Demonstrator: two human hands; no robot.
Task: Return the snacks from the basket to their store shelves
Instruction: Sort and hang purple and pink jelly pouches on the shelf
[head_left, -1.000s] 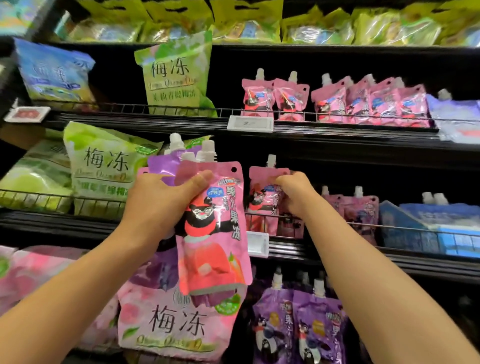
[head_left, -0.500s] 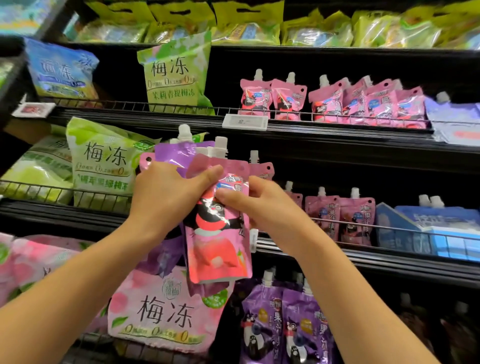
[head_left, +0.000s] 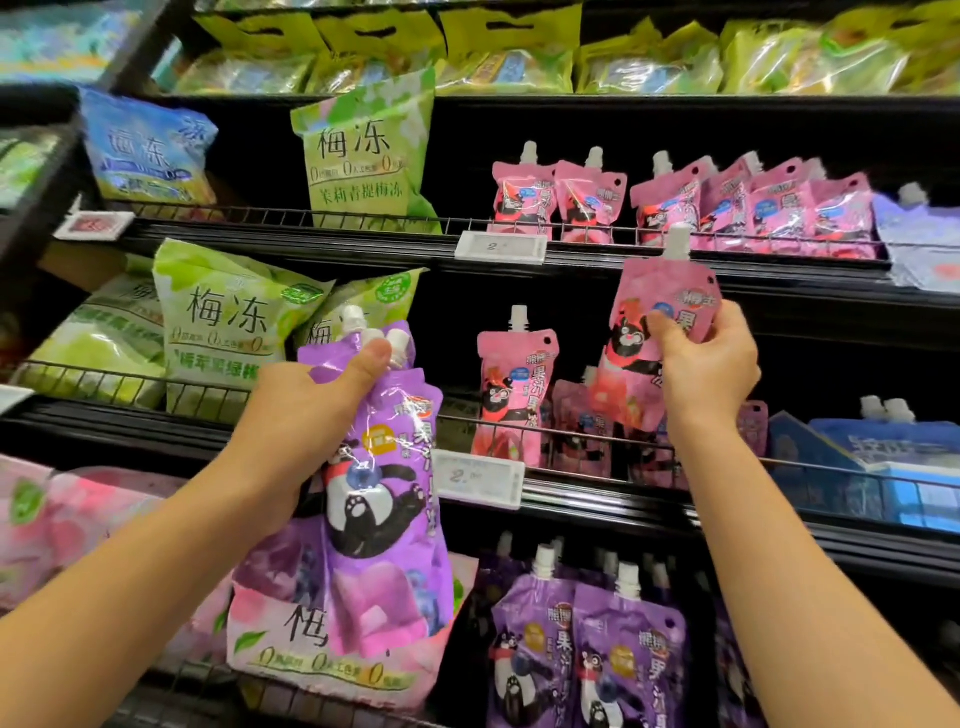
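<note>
My right hand pinches the pink pouch near its top, spout up, long axis upright, just in front of the middle shelf. Its row of matching pink pouches stands below-left behind the wire rail, which I must clear. My left hand grips the purple pouches, fingers curled round their necks.

Black store shelves with wire front rails run across the frame. At the top stand yellow-green bags. The next shelf down carries a blue bag at left, a green bag and pink spouted pouches. Mid-frame, green bags sit left of pink pouches; purple pouches stand lower right.
</note>
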